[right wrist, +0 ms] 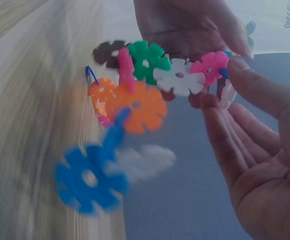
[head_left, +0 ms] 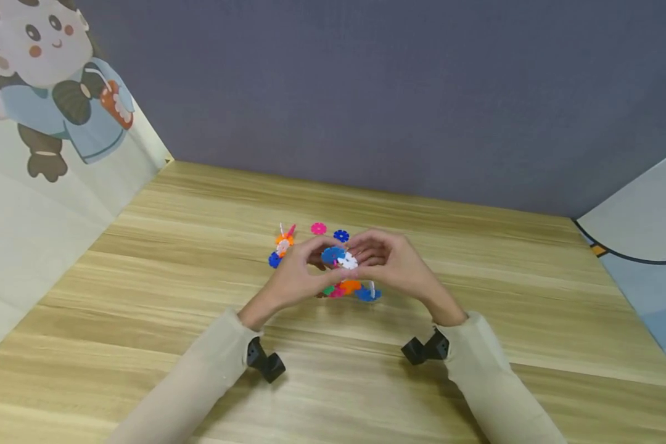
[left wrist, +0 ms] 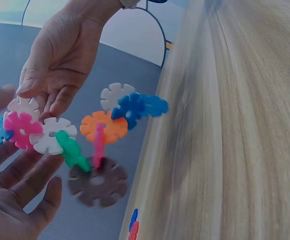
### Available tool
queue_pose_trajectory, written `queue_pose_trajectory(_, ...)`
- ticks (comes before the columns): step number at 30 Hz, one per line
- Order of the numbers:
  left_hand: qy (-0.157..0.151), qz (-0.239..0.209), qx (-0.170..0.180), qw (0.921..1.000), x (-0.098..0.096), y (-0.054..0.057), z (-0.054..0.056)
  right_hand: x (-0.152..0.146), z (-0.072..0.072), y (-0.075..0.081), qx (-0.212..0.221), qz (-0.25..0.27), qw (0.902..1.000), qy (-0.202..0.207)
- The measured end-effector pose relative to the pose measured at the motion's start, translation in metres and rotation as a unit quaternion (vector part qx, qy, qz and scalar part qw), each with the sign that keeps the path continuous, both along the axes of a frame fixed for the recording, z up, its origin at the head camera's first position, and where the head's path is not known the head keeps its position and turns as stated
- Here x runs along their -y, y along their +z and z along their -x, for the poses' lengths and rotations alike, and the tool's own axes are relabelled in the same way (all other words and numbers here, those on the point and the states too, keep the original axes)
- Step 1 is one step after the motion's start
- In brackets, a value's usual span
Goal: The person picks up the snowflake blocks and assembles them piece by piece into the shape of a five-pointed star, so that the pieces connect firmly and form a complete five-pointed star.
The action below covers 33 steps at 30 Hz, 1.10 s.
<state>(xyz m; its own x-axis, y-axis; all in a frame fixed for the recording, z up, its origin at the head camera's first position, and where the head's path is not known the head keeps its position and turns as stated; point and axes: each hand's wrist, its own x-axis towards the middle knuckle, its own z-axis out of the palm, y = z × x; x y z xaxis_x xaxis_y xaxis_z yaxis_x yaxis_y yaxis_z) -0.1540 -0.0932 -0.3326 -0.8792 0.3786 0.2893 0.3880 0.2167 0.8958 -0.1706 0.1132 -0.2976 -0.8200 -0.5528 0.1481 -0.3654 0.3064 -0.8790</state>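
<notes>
Both hands hold up one chain of notched, flower-shaped plastic discs slotted into each other. My left hand (head_left: 294, 274) grips its upper end from the left, near a blue disc (head_left: 333, 254). From the right, my right hand (head_left: 402, 265) pinches at a white disc (head_left: 348, 261) with thumb and fingers. Below the hands hang a pink disc (left wrist: 22, 129), another white disc (left wrist: 51, 135), a green disc (right wrist: 147, 63), a brown disc (left wrist: 99, 182), an orange disc (right wrist: 140, 106) and a blue disc (right wrist: 89, 179). Fingers hide part of the gripped end.
Behind the hands, a loose pink disc (head_left: 319, 229) and a dark blue disc (head_left: 341, 235) lie on the wooden table (head_left: 144, 296). A joined cluster of orange, pale pink and blue discs (head_left: 283, 246) sits beyond the left hand. A grey panel (head_left: 366, 98) rises at the back.
</notes>
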Motion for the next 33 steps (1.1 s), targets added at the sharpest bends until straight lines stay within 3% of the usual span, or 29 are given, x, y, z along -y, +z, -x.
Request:
queue_pose_trajectory(5, 0.015, 0.007, -0.028, 0.9995, 0.002, 0.0, -0.001, 0.002, 0.004, -0.003, -0.01, 0.007, 0.9997, 0.022)
queue_pose_trajectory(11, 0.023, 0.029, -0.027, 0.9989, 0.008, -0.003, -0.004, -0.001, 0.018, -0.008, 0.007, 0.016, 0.9992, 0.036)
queue_pose_trajectory(16, 0.005, 0.039, -0.037, 0.9986, 0.015, -0.005, -0.005, 0.009, 0.039, -0.017, -0.009, -0.021, 0.9994, 0.025)
queue_pose_trajectory(22, -0.022, 0.028, -0.054, 0.9979, 0.027, -0.01, -0.007, 0.043, 0.064, -0.034, -0.036, -0.081, 0.9946, 0.054)
queue_pose_trajectory(27, -0.047, 0.018, -0.06, 0.9969, 0.038, -0.013, -0.009, 0.073, 0.076, -0.043, -0.087, -0.165, 0.9774, 0.098)
queue_pose_trajectory(33, -0.072, 0.013, -0.064, 0.9953, 0.047, -0.008, -0.008, 0.103, 0.086, -0.05, -0.142, -0.221, 0.9459, 0.19)
